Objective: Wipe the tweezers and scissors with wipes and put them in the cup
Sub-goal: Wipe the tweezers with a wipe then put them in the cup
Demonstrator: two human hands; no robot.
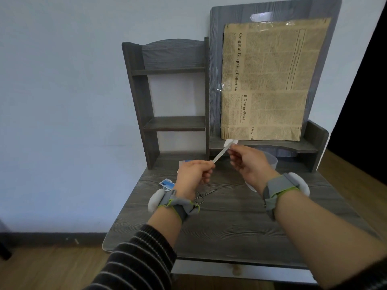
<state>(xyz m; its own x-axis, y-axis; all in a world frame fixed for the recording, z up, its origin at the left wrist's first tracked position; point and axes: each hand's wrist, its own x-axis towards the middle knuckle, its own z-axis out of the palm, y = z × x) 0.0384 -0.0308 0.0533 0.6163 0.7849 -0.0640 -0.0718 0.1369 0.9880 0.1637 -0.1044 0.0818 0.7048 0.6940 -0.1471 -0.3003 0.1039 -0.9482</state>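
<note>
Grey woodgrain desk [230, 227], white wipe [230, 142], blk/grey striped sleeve [136, 260].

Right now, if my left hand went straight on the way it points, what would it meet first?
Probably the wipe pinched by the right hand, at the tip of the tweezers the left hand holds.
</note>
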